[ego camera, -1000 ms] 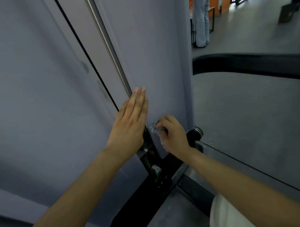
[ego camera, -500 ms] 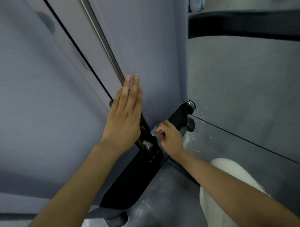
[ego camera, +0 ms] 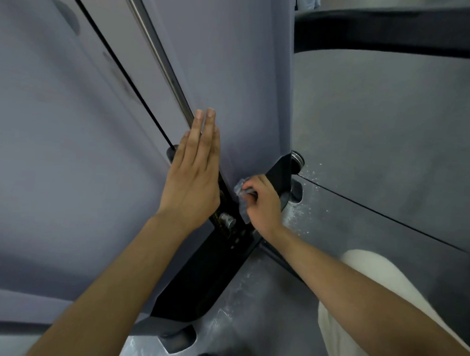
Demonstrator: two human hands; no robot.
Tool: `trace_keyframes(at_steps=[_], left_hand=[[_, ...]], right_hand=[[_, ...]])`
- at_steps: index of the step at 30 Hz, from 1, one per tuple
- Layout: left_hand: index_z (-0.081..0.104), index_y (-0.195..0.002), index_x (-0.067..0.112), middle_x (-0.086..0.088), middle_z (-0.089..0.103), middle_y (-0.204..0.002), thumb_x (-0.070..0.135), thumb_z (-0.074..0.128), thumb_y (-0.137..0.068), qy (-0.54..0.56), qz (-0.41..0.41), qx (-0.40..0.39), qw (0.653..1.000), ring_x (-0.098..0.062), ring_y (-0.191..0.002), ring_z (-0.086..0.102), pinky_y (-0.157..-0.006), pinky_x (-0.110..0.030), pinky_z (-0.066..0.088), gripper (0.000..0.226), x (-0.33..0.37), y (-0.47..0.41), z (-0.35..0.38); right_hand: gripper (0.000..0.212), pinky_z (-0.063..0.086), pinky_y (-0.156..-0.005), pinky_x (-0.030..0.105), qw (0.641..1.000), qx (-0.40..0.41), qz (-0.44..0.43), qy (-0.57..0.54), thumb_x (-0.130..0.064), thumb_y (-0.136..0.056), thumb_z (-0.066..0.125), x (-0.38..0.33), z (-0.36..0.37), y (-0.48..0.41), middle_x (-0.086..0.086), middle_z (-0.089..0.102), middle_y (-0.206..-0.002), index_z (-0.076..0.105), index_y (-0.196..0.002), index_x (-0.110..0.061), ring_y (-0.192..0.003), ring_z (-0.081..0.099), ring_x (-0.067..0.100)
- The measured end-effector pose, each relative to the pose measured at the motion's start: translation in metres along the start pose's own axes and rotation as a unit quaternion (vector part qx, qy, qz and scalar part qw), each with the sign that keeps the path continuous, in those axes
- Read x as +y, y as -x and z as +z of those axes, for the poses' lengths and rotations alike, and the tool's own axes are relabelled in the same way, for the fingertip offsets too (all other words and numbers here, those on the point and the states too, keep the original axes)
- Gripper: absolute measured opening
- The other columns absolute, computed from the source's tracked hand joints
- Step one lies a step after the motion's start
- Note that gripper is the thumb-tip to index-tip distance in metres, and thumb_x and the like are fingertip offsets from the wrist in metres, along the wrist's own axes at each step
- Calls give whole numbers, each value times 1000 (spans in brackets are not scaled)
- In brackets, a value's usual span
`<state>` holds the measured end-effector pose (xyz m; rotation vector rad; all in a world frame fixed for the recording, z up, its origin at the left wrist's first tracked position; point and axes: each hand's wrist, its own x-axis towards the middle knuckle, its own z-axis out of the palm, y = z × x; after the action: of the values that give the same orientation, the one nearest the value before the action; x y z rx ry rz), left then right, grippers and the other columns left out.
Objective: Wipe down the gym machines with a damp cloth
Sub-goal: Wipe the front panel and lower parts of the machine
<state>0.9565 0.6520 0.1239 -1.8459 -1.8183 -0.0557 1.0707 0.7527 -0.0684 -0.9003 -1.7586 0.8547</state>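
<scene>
left hand (ego camera: 192, 181) is flat, fingers straight, against the grey machine panel (ego camera: 232, 71) while right hand (ego camera: 262, 202) pinches the crumpled cloth (ego camera: 241, 190) at its bottom edge.

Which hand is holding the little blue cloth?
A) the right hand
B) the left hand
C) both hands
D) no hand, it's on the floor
A: the right hand grips the cloth against the machine panel, while the left hand lies flat, holding nothing.

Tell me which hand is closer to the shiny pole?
Left. The left hand lies flat, reaching the pole at its lower end; the right hand grips the cloth lower down, to the right.
</scene>
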Motion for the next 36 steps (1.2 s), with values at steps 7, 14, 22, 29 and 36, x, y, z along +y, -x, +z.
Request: trace_keyframes(at_steps=[7, 14, 22, 29, 36], left_hand=[[4, -167, -6, -23, -13, -176, 1, 46, -92, 13, 2, 5, 1000, -38, -164, -15, -133, -54, 10, 86, 7, 7, 17], [15, -167, -3, -22, 2, -178, -2, 48, -88, 56, -17, 44, 997, -37, -166, -1, -132, -58, 15, 86, 6, 3, 20], [22, -166, -2, -22, 13, -176, 3, 37, -88, 55, -27, 81, 995, -40, -159, 24, -131, -58, 16, 80, -1, -10, 10], [32, -164, 1, -21, 22, -174, 3, 34, -89, 36, -28, 106, 993, -41, -164, 11, -130, -62, 16, 75, -2, -18, 5], [35, -164, 3, -22, 33, -168, 5, 36, -89, 54, -25, 107, 992, -41, -158, 28, -129, -62, 20, 75, -13, -24, -14]], right_hand=[[36, 58, -76, 50, 994, 5, 110, 1, 14, -79, 64, 34, 18, 34, -10, 58, -103, 63, -90, -21, -90, 65, 17], [26, 59, -85, 43, 994, 81, -30, -71, 7, -86, 67, -63, -15, -25, -4, 66, -109, 69, -101, -15, -103, 68, 18], [13, 56, -88, 40, 992, 92, -85, -29, -9, -95, 60, -62, -15, -28, -3, 63, -117, 70, -103, -13, -109, 65, 22], [23, 55, -80, 50, 999, 27, -36, -18, 2, -86, 60, -56, -23, -29, -5, 62, -103, 66, -90, -19, -100, 64, 21], [14, 56, -78, 44, 979, 103, -173, -42, -9, -96, 61, -151, -49, -105, 2, 63, -108, 71, -106, -8, -100, 63, 25]])
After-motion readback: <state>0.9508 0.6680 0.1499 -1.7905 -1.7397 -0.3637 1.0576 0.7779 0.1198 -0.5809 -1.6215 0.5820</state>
